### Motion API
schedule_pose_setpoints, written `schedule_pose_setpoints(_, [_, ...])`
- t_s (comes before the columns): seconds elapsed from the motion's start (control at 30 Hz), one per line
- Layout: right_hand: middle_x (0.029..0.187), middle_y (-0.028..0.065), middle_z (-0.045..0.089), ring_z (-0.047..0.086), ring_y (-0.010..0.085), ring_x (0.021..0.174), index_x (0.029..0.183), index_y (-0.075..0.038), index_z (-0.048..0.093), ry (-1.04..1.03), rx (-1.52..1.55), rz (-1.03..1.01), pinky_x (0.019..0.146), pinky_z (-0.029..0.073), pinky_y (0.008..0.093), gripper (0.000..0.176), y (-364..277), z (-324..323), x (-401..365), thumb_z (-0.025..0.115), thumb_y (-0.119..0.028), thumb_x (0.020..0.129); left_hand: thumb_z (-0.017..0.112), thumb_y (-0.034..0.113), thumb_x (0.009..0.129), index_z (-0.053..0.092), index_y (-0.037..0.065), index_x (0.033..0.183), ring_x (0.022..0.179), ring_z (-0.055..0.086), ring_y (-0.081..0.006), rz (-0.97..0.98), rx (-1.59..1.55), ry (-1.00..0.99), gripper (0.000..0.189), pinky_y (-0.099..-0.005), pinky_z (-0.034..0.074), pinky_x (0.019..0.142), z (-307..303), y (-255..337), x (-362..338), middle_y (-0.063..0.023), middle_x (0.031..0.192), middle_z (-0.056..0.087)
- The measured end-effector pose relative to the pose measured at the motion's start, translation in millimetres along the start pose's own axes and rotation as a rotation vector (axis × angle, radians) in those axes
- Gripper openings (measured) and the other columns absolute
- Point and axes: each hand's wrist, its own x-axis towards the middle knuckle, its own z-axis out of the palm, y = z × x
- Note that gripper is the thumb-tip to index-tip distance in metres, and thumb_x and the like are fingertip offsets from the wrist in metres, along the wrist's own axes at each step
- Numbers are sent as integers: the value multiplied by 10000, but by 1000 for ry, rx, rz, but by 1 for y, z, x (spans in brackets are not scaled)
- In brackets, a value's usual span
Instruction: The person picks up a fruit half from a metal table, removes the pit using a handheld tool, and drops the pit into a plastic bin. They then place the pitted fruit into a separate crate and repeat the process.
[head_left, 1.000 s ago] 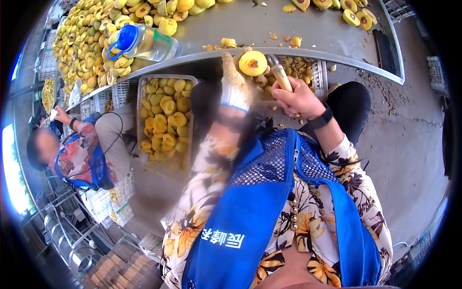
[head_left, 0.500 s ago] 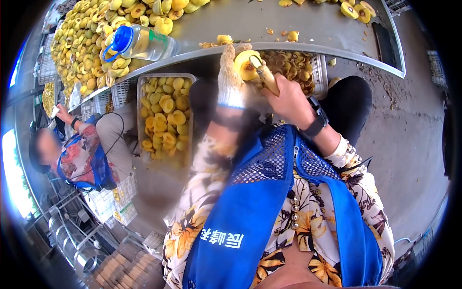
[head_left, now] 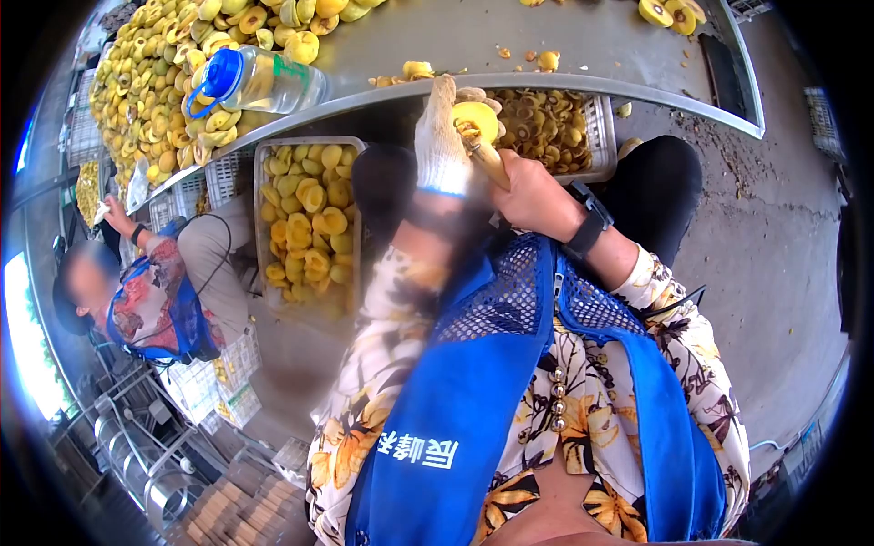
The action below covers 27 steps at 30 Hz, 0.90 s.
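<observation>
My left hand (head_left: 441, 141), in a white knitted glove, is closed around a yellow peach half (head_left: 480, 116) just off the table's front edge. The cut face is turned up toward me, with brown flesh at its lower left. My right hand (head_left: 543, 194), bare with a dark watch on the wrist, grips the light handle of a pitting tool (head_left: 492, 166). The tool's metal end is against the brown centre of the peach half and is partly hidden there. Below the hands, a crate (head_left: 601, 136) holds brownish peach pieces.
A metal table (head_left: 410, 41) bears a big heap of peach halves (head_left: 137, 91) and a blue-capped water bottle (head_left: 273, 82). Left of my knees stands a crate of peach halves (head_left: 309, 218). Another person (head_left: 164, 305) sits at the far left.
My right hand has shifted left and slightly down. The tool's metal end has moved from the upper right of the peach half's cut face to its lower left.
</observation>
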Motion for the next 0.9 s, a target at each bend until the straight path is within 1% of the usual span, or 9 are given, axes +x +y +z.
schedule_pose_setpoints(0.2, [592, 75, 538, 552, 169, 533, 861, 3, 509, -243, 166, 67, 513, 438, 300, 115, 19, -5, 5, 508, -78, 779, 519, 460, 847, 597, 15, 769, 563, 594, -284, -186, -67, -58, 459, -362, 511, 488, 1, 2, 1, -176, 716, 617])
schedule_pose_setpoints(0.27, [590, 20, 517, 516, 99, 525, 865, -15, 518, -302, 207, -66, 483, 411, 256, 99, 21, -11, 5, 517, -85, 794, 512, 471, 848, 600, 17, 757, 560, 593, -288, -188, -35, -44, 471, -369, 512, 489, 3, 2, 1, -178, 717, 618])
schedule_pose_setpoints(0.37, [590, -18, 507, 493, 53, 519, 880, -35, 529, -411, 447, 119, 462, 388, 220, 95, 10, -29, 2, 531, -93, 806, 487, 432, 875, 592, 6, 856, 681, 617, -265, -256, -133, -271, 439, -314, 513, 543, -2, 0, 3, -178, 781, 626])
schedule_pose_setpoints(0.4, [590, -23, 507, 490, 47, 518, 886, -40, 532, -448, 557, 246, 459, 383, 212, 97, 8, -34, 1, 536, -96, 807, 459, 456, 885, 570, 10, 930, 684, 617, -269, -207, -62, -171, 462, -320, 513, 519, -1, -4, 5, -184, 839, 623])
schedule_pose_setpoints(0.63, [697, 28, 598, 564, 117, 621, 890, -32, 598, -395, -11, -231, 566, 452, 268, 149, 47, -66, 1, 599, -116, 767, 431, 558, 855, 555, 102, 973, 753, 594, -264, 9, -85, -38, 487, -315, 465, 547, 0, 14, 17, -122, 917, 606])
schedule_pose_setpoints(0.7, [692, 116, 608, 581, 192, 603, 877, -15, 595, -405, 237, -77, 579, 463, 302, 198, 66, -72, -1, 631, -148, 735, 435, 565, 850, 561, 110, 968, 803, 581, -269, 64, -121, -106, 487, -311, 433, 574, -5, 17, 21, -111, 949, 601])
schedule_pose_setpoints(0.77, [664, 165, 585, 582, 253, 601, 835, -8, 580, -271, -165, -38, 568, 459, 330, 191, 66, -61, 1, 633, -151, 720, 441, 552, 854, 563, 107, 965, 815, 578, -267, 89, -129, -71, 475, -307, 427, 568, -2, 20, 19, -106, 957, 599])
schedule_pose_setpoints(0.83, [651, 199, 566, 573, 323, 606, 780, 0, 548, -211, -403, -201, 564, 454, 379, 179, 98, -44, -2, 623, -145, 707, 456, 520, 861, 563, 89, 965, 814, 578, -266, 72, -141, -179, 456, -320, 431, 561, -14, 31, 17, -103, 937, 604])
schedule_pose_setpoints(0.9, [639, 219, 550, 553, 383, 615, 753, 7, 507, -71, -143, -121, 578, 451, 424, 204, 93, -45, -5, 614, -160, 704, 447, 435, 892, 560, 67, 956, 750, 589, -259, 207, 46, 154, 390, -309, 451, 530, -23, 55, -5, -99, 869, 622])
